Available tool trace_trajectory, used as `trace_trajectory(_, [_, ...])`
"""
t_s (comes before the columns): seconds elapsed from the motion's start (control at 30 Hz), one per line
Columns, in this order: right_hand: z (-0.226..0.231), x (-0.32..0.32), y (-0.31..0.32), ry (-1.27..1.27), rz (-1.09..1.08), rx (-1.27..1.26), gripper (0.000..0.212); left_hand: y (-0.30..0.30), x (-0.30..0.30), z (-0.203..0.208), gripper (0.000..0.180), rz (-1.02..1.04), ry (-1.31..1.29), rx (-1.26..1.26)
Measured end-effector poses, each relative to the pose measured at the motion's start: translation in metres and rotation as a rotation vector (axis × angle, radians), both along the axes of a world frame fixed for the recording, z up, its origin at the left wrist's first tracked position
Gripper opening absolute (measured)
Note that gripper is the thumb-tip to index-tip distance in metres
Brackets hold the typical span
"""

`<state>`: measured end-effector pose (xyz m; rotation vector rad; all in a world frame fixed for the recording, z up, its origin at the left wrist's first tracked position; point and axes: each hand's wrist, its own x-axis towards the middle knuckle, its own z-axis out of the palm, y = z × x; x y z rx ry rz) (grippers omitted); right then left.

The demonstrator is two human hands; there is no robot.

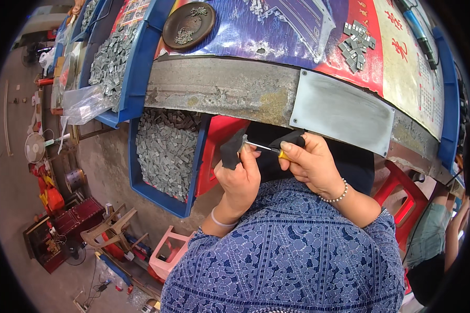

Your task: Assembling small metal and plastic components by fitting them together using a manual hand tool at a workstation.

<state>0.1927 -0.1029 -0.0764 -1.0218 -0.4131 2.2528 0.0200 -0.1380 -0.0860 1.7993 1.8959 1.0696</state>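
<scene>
My right hand (314,163) is closed around a small screwdriver (259,146) with a yellow handle and a thin metal shaft. Its tip points left and meets a small grey piece (244,139) pinched in my left hand (240,180); the piece's kind is too small to make out. Black cloth (230,152) covers part of my left fingers, and more black material (296,140) shows at my right fingers. Both hands are over my lap, just in front of the bench edge.
A blue bin (164,156) full of small grey metal parts stands below the bench at left. On the bench are another blue bin (128,86), a brown dish (189,26) of tiny pieces, loose grey parts (356,46) and a blue power screwdriver (415,26). A metal plate (342,112) covers the edge.
</scene>
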Motion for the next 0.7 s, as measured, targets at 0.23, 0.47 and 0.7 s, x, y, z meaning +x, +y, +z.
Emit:
trace_trajectory(0.23, [-0.014, -0.001, -0.010, -0.642, -0.054, 1.112, 0.028, -0.001, 0.002, -0.001, 0.003, -0.003, -0.106, -0.013])
trace_trajectory(0.47, [0.012, -0.002, -0.018, -1.013, 0.185, 1.476, 0.034, -0.005, 0.004, -0.002, 0.002, -0.038, -0.109, -0.056])
trace_trajectory(0.7, [0.001, -0.009, -0.015, -0.693, 0.091, 1.048, 0.023, -0.009, -0.002, -0.009, 0.022, 0.001, 0.036, -0.089])
